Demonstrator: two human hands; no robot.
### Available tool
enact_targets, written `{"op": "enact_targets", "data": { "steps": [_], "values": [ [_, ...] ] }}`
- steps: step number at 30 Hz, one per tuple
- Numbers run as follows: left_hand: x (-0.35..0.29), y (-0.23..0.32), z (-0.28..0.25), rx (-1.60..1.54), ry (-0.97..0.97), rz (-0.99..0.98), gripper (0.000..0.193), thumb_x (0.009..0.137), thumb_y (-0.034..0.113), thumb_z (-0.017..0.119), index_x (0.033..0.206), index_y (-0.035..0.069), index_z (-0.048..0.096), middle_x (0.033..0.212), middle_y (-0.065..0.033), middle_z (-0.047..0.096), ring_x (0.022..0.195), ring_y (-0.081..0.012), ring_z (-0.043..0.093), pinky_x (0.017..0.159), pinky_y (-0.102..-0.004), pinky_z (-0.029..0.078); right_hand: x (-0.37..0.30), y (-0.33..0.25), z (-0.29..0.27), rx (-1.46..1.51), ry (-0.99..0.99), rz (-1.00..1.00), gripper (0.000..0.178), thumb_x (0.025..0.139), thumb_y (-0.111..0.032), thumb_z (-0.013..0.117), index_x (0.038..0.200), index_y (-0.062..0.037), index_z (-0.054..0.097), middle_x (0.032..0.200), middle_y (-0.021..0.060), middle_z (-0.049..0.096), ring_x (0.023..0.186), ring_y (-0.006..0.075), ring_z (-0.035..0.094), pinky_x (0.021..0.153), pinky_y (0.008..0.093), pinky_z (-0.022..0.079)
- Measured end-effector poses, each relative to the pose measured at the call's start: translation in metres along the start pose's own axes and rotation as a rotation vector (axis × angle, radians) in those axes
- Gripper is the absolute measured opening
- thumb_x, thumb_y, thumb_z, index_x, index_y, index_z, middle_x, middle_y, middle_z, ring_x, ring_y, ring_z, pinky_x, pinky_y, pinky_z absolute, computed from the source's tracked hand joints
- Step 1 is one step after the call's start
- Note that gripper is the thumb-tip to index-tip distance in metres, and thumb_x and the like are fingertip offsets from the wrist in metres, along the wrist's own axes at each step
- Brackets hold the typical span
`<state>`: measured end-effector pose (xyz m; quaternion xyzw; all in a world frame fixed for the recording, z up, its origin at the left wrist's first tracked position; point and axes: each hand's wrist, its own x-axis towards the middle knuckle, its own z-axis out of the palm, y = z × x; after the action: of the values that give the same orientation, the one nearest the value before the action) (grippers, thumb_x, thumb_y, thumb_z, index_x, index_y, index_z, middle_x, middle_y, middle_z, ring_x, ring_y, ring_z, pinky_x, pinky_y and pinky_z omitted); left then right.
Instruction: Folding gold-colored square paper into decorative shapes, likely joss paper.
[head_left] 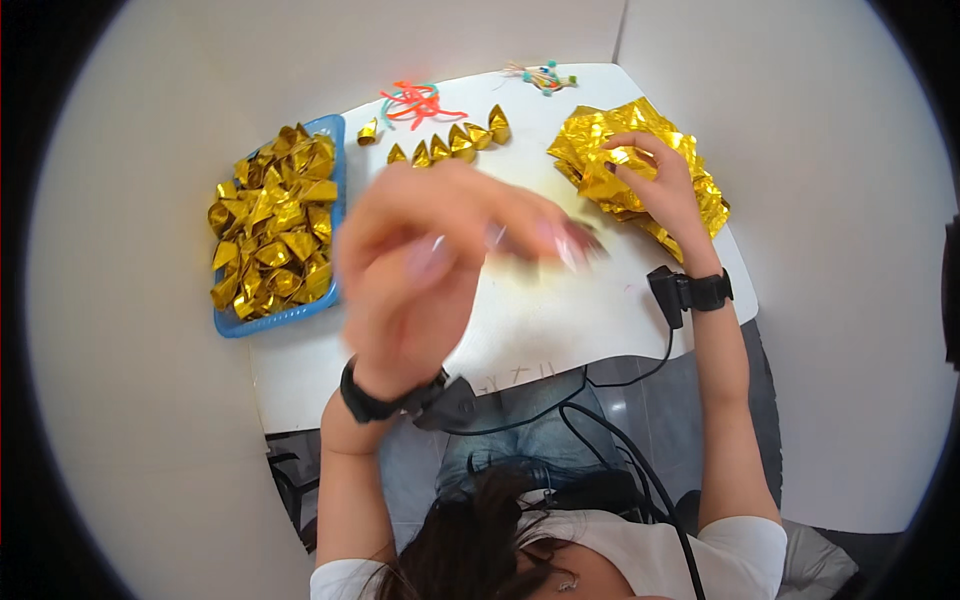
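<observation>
My left hand [430, 250] is raised over the middle of the table, near the camera. Its fingers bend to the right and their tips are smeared by motion, so I cannot tell whether they hold anything. On the far right lies a loose pile of shiny gold foil sheets [600, 135]. Over that pile is my right hand [655, 185], thumb and forefinger curved with a gap between them and gold foil showing through. Folded gold foil pieces [461, 143] stand in a row beyond my left hand, partly hidden by it. One more folded piece [368, 131] sits apart.
A blue plastic basket [340, 160] heaped with folded gold pieces stands on the left of the white table [560, 320]. Orange and teal strips [415, 103] and a small beaded bundle [545, 78] lie at the back. Black cables [640, 385] run from my wristbands.
</observation>
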<state>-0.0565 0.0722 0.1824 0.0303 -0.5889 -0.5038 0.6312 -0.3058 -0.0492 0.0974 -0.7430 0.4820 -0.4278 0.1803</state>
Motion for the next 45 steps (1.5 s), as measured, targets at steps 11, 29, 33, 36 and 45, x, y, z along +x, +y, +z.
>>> {"op": "enact_targets", "data": {
  "steps": [11,29,33,36,45],
  "values": [
    [0.009,-0.010,0.045,-0.256,0.003,0.057,0.012,0.086,0.020,0.055,0.080,0.017,0.047,0.082,-0.0022,0.054,0.076,-0.0204,0.049,0.072,-0.0373,0.039,-0.039,-0.011,-0.037,-0.353,-0.247,-0.167,0.044,0.069,-0.018,0.075,0.110,-0.0115,0.061,0.124,0.0092,0.055,0.124,0.0299,0.044,0.102,0.0403,0.037],
    [-0.067,0.011,0.077,-0.171,0.105,-0.126,0.010,0.083,0.016,0.058,0.082,0.011,0.049,0.084,-0.0104,0.058,0.079,-0.0261,0.053,0.076,-0.0406,0.043,-0.031,0.014,-0.016,-0.432,-0.109,-0.264,0.023,0.086,-0.010,0.052,0.106,-0.0095,0.064,0.101,0.0099,0.066,0.093,0.0293,0.061,0.080,0.0367,0.048],
    [-0.082,0.020,0.081,-0.174,0.079,-0.108,0.010,0.083,0.015,0.058,0.082,0.009,0.050,0.084,-0.0122,0.059,0.080,-0.0274,0.054,0.076,-0.0413,0.043,-0.024,0.002,-0.006,-0.450,-0.131,-0.261,0.022,0.086,-0.010,0.052,0.105,-0.0082,0.064,0.101,0.0104,0.066,0.093,0.0300,0.061,0.081,0.0371,0.048],
    [-0.085,0.016,0.091,-0.167,0.047,-0.080,0.011,0.082,0.015,0.059,0.082,0.008,0.051,0.085,-0.0136,0.059,0.081,-0.0284,0.055,0.077,-0.0419,0.044,-0.021,-0.006,0.000,-0.455,-0.121,-0.352,0.022,0.085,-0.009,0.052,0.103,-0.0078,0.064,0.099,0.0111,0.066,0.092,0.0309,0.061,0.080,0.0382,0.048],
    [-0.087,0.032,0.097,-0.105,-0.040,-0.034,0.012,0.081,0.013,0.060,0.083,0.005,0.052,0.086,-0.0177,0.061,0.082,-0.0313,0.057,0.079,-0.0435,0.046,-0.027,-0.037,0.012,-0.428,-0.105,-0.449,0.019,0.082,-0.008,0.055,0.097,-0.0092,0.066,0.087,0.0105,0.066,0.084,0.0295,0.061,0.073,0.0386,0.048]
  ]
}}
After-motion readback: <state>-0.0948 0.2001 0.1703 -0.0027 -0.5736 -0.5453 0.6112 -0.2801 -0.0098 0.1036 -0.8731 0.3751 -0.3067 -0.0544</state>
